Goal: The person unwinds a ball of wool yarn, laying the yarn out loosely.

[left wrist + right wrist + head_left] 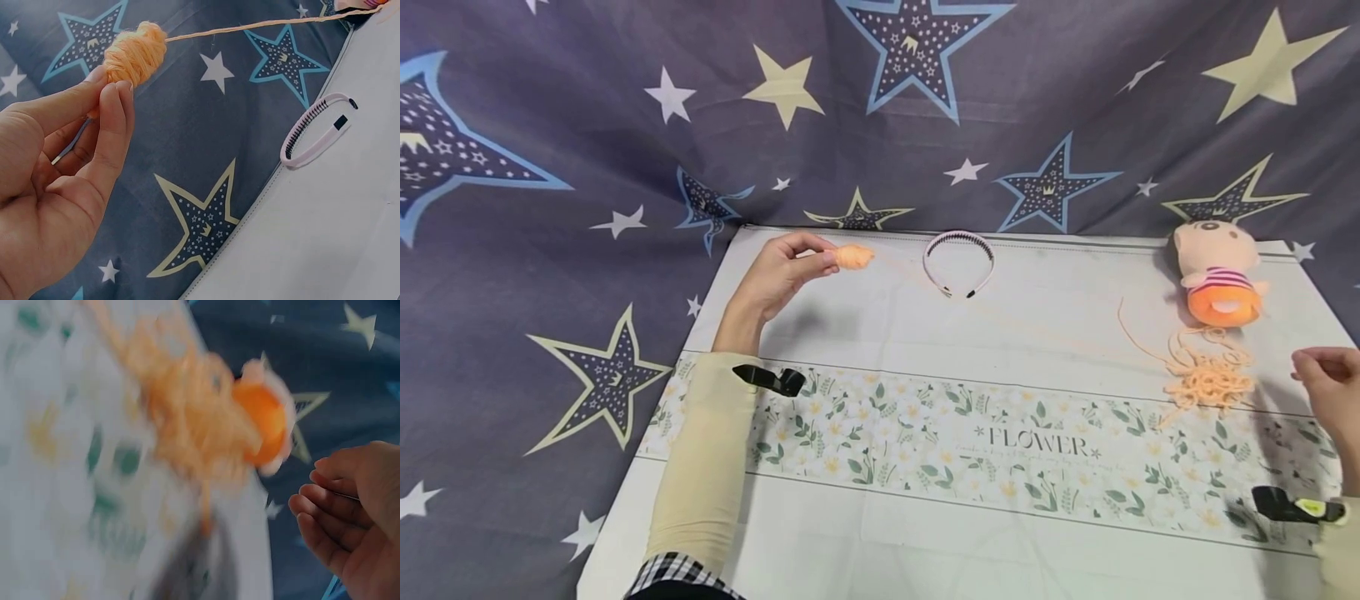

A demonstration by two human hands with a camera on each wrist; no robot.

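Observation:
Raised over the table's far left, my left hand (pixel 778 277) pinches a small wound ball of orange yarn (pixel 853 257) between thumb and fingertips. In the left wrist view a taut yarn strand (pixel 250 27) leaves the ball (pixel 136 55) toward the right. A loose yarn tangle (pixel 1210 385) lies on the table at the right; it is blurred in the right wrist view. My right hand (pixel 1333 383) hovers to the right of this tangle, its fingers loosely bent and holding nothing. The right wrist view shows the same hand (pixel 350 515) apart from the yarn.
A pink headband (pixel 959 262) lies at the back middle of the table. Behind the tangle sits a plush doll (pixel 1219 275) with an orange bottom. The tablecloth (pixel 970 554) has a flowered band, and a starry curtain (pixel 865 158) hangs behind.

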